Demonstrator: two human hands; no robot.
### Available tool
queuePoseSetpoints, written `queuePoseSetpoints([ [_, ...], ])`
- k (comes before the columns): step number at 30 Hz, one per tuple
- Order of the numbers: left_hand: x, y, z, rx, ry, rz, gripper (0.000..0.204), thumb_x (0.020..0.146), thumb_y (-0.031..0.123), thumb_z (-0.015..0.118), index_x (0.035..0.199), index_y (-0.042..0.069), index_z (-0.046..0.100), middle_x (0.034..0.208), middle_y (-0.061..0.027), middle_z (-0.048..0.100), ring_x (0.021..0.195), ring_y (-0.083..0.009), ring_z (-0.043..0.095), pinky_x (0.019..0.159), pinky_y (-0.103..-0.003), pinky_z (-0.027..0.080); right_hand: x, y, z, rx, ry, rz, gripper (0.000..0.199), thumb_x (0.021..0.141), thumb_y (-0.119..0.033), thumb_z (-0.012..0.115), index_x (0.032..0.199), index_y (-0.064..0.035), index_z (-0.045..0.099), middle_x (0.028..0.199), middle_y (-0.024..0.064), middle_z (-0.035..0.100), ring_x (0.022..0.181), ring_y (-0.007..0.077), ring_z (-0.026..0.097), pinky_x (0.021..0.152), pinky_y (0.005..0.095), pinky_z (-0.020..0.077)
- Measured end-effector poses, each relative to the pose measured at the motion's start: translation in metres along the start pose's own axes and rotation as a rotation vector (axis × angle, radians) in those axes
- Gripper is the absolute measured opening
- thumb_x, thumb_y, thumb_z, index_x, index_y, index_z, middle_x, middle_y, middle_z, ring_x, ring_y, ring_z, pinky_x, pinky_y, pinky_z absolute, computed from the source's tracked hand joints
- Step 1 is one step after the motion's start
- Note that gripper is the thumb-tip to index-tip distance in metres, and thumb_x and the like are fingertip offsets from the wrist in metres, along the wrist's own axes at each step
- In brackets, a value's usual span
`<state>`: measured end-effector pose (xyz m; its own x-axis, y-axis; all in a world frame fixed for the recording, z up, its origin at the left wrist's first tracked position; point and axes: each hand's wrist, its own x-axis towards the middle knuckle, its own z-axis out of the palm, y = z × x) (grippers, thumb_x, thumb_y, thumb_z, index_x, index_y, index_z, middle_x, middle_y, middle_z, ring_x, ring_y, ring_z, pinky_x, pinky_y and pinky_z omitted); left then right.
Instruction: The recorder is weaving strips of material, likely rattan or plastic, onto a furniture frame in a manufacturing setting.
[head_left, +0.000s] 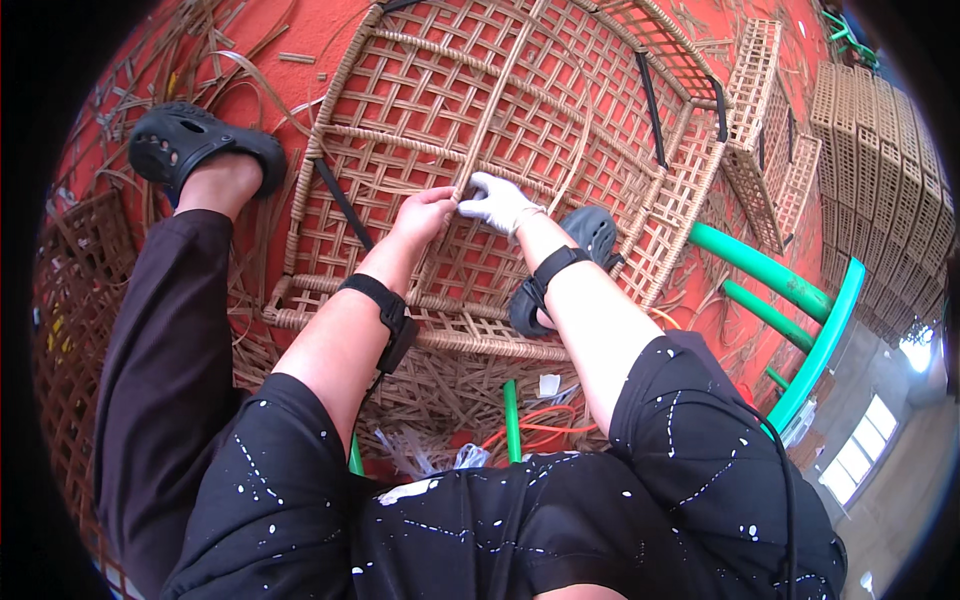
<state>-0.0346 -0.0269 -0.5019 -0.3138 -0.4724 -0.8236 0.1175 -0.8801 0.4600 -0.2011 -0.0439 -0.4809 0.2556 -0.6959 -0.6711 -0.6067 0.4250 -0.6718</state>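
Note:
A large tan wicker panel (pixel 352 52) with an open lattice and wrapped rims lies in front of me. A thick wrapped rib (pixel 503 95) runs down its middle. My left hand (pixel 427 213), bare, is closed with thumb and fingertips pinching the wicker strand at this rib. Just right of it, my right hand (pixel 495 203) wears a white glove. Its fingers curl against the same spot, pinched on the strand, whose end is hidden between the fingertips. A thin loose strand arcs over the lattice to the right of the rib.
Loose wicker strips (pixel 262 75) litter the red floor. My dark clogs (pixel 190 145) stand at and inside the panel. A green tubular frame (pixel 820 340) is at right, near stacked wicker pieces (pixel 870 150). Orange cord (pixel 545 425) and clear plastic lie close to me.

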Motion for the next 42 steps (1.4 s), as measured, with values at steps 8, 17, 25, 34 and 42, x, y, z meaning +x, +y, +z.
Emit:
queuePoseSetpoints([
  [8, 0.004, -0.008, 0.013, 0.493, 0.241, 0.301, 0.034, 0.084, 0.018, 0.063, 0.114, 0.003, 0.06, 0.091, -0.0085, 0.068, 0.076, -0.015, 0.063, 0.064, -0.029, 0.051, -0.003, -0.031, -0.037, -0.065, 0.08, 0.139, 0.032, 0.076, -0.037, 0.061, 0.066, -0.0071, 0.069, 0.067, 0.0112, 0.064, 0.066, 0.0219, 0.061, 0.063, 0.035, 0.0466],
  [17, -0.009, -0.002, 0.022, 0.517, 0.359, 0.415, 0.04, 0.077, 0.025, 0.07, 0.112, 0.006, 0.062, 0.091, -0.0174, 0.067, 0.085, -0.0275, 0.065, 0.077, -0.035, 0.051, -0.066, -0.201, -0.168, 0.737, 0.491, -0.471, 0.021, 0.077, -0.021, 0.069, 0.089, -0.0036, 0.068, 0.076, 0.0031, 0.064, 0.069, 0.0142, 0.057, 0.072, 0.0314, 0.0462],
  [25, 0.004, -0.002, 0.021, 0.283, 0.368, 0.367, 0.034, 0.081, 0.025, 0.071, 0.101, -0.002, 0.067, 0.081, -0.0064, 0.068, 0.068, -0.0117, 0.06, 0.062, -0.026, 0.048, -0.106, -0.233, -0.239, 0.25, 0.875, -0.648, 0.025, 0.077, -0.023, 0.07, 0.091, -0.0027, 0.067, 0.077, 0.0044, 0.064, 0.07, 0.0156, 0.058, 0.072, 0.0311, 0.0466],
  [34, 0.037, -0.006, 0.0, 0.35, 0.342, 0.214, 0.033, 0.082, 0.031, 0.069, 0.089, -0.002, 0.07, 0.074, -0.009, 0.069, 0.066, -0.0137, 0.062, 0.065, -0.03, 0.049, -0.009, -0.077, -0.067, -0.292, 0.512, 0.026, 0.033, 0.078, -0.039, 0.06, 0.086, -0.0081, 0.068, 0.085, 0.0153, 0.066, 0.084, 0.03, 0.063, 0.079, 0.0403, 0.0493],
  [42, 0.022, 0.012, -0.001, 0.578, 0.257, 0.381, 0.035, 0.088, 0.033, 0.061, 0.08, 0.0, 0.069, 0.053, 0.001, 0.052, 0.043, -0.0073, 0.045, 0.041, -0.025, 0.035, 0.014, 0.003, 0.046, 0.381, 0.325, 0.338, 0.028, 0.083, -0.034, 0.062, 0.089, -0.0072, 0.067, 0.071, 0.0046, 0.062, 0.059, 0.0143, 0.055, 0.054, 0.0291, 0.0435],
])
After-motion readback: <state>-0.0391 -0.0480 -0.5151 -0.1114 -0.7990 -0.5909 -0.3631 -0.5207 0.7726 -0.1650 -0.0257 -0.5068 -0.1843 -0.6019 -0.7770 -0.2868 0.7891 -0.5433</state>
